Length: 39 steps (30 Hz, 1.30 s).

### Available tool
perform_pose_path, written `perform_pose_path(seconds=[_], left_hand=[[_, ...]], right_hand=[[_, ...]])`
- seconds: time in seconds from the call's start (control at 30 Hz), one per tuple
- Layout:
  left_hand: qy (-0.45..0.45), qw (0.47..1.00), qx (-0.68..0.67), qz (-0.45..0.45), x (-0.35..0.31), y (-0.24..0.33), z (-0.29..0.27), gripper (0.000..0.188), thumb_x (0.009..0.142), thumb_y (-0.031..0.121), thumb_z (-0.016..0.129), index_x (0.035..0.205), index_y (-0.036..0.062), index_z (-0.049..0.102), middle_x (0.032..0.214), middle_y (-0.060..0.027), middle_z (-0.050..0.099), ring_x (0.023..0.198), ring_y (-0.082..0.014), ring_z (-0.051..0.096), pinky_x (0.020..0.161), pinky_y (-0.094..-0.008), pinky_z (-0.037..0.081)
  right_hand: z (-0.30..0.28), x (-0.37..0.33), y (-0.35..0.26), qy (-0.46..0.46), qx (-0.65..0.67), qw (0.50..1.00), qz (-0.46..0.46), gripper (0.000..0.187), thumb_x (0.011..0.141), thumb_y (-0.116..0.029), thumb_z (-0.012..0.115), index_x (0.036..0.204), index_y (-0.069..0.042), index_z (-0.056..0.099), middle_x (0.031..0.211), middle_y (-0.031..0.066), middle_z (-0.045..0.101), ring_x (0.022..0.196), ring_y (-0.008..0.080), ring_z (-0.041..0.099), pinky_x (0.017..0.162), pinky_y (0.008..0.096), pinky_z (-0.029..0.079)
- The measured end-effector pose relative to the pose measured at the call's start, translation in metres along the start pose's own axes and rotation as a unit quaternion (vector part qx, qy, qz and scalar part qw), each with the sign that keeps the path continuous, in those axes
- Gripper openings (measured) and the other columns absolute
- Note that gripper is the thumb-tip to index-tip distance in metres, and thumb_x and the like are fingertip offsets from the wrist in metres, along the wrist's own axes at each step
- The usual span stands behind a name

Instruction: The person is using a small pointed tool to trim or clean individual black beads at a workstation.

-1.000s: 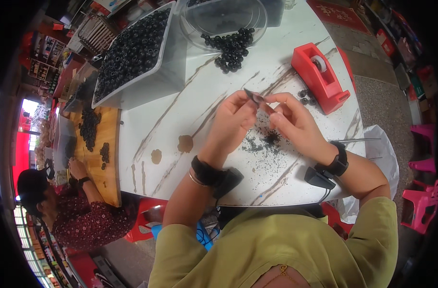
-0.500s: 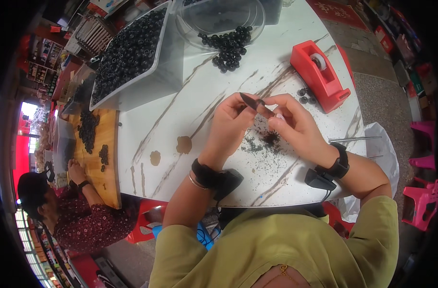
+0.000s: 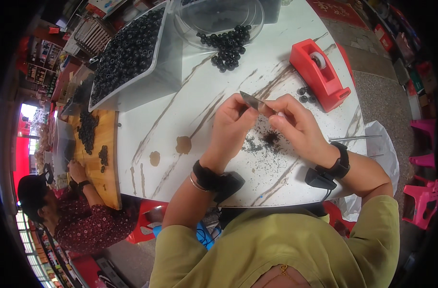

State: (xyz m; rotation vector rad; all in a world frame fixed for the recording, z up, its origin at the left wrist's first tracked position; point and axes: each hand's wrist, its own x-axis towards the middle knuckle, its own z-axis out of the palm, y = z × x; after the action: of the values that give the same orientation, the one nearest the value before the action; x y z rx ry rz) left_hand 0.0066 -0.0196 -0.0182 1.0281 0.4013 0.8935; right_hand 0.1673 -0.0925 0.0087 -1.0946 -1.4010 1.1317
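A small pointed knife (image 3: 250,100) spans the gap between my two hands, its tip up and to the left. My right hand (image 3: 295,121) is closed, with thumb and fingers pinched at the knife's wider end. Close against the blade, my left hand (image 3: 230,124) is closed too, thumb and index finger together; what lies inside it is hidden. Dark shavings (image 3: 271,139) are scattered on the white marbled table (image 3: 180,173) below my hands. Several small black, bead-like balls (image 3: 307,95) lie just beyond my right hand.
A red tape dispenser (image 3: 319,77) stands at the right. Behind are a clear bin (image 3: 154,81) full of black balls and a round clear lid (image 3: 219,14) beside a loose pile (image 3: 226,57). At the left, another person (image 3: 84,211) works at a wooden board (image 3: 111,158).
The knife has turned slightly, and its blade now looks lighter. A dark round piece seen by my right index finger is no longer visible. Both hands stay nearly in place.
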Motion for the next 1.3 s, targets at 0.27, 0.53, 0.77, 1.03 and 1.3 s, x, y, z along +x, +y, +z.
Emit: perform_pose_path(seconds=[0.27, 0.53, 0.77, 1.03, 1.3], left_hand=[[-0.017, 1.0, 0.018, -0.006, 0.0, 0.002, -0.002, 0.018, 0.082, 0.001, 0.052, 0.101, 0.0012, 0.048, 0.096, -0.0083, 0.057, 0.087, -0.0153, 0.056, 0.078, -0.0285, 0.045], [-0.011, 1.0, 0.011, 0.006, 0.001, -0.001, -0.001, 0.019, 0.082, 0.003, 0.053, 0.1, 0.0014, 0.048, 0.095, -0.0101, 0.058, 0.087, -0.0179, 0.058, 0.079, -0.0309, 0.046], [-0.016, 1.0, 0.007, 0.007, 0.001, -0.001, 0.0, 0.02, 0.082, 0.004, 0.055, 0.1, 0.0013, 0.047, 0.096, -0.0112, 0.058, 0.087, -0.0191, 0.058, 0.079, -0.0312, 0.046], [-0.001, 1.0, 0.004, 0.001, 0.0, 0.001, 0.002, 0.018, 0.082, 0.004, 0.054, 0.1, 0.0018, 0.048, 0.093, -0.0085, 0.058, 0.085, -0.0147, 0.057, 0.077, -0.0281, 0.046], [-0.014, 1.0, 0.0, -0.005, 0.002, -0.002, -0.002, 0.017, 0.083, 0.0, 0.051, 0.099, 0.0015, 0.049, 0.09, -0.0077, 0.059, 0.083, -0.0143, 0.057, 0.076, -0.028, 0.046]], right_hand=[[0.003, -0.001, -0.004, 0.003, -0.008, 1.0, 0.023, 0.026, 0.083, -0.005, 0.051, 0.109, -0.001, 0.046, 0.081, -0.002, 0.042, 0.076, 0.0036, 0.041, 0.069, 0.0188, 0.036], [0.007, 0.001, 0.009, 0.056, -0.006, 0.997, -0.053, 0.024, 0.081, -0.012, 0.056, 0.103, -0.005, 0.05, 0.073, -0.0034, 0.049, 0.058, 0.0024, 0.035, 0.052, 0.0176, 0.03], [0.005, 0.001, 0.007, 0.057, -0.019, 0.997, -0.055, 0.024, 0.081, -0.012, 0.056, 0.103, -0.005, 0.051, 0.072, -0.0037, 0.048, 0.057, 0.0024, 0.034, 0.051, 0.0181, 0.029], [0.005, 0.002, 0.005, 0.055, 0.001, 0.997, -0.044, 0.023, 0.081, -0.011, 0.055, 0.103, -0.004, 0.05, 0.076, -0.0021, 0.051, 0.06, 0.0028, 0.037, 0.054, 0.0176, 0.031], [0.003, 0.0, -0.001, 0.0, 0.024, 1.0, 0.013, 0.023, 0.084, -0.006, 0.051, 0.105, -0.002, 0.044, 0.084, -0.0018, 0.042, 0.076, 0.0032, 0.039, 0.072, 0.0191, 0.036]])
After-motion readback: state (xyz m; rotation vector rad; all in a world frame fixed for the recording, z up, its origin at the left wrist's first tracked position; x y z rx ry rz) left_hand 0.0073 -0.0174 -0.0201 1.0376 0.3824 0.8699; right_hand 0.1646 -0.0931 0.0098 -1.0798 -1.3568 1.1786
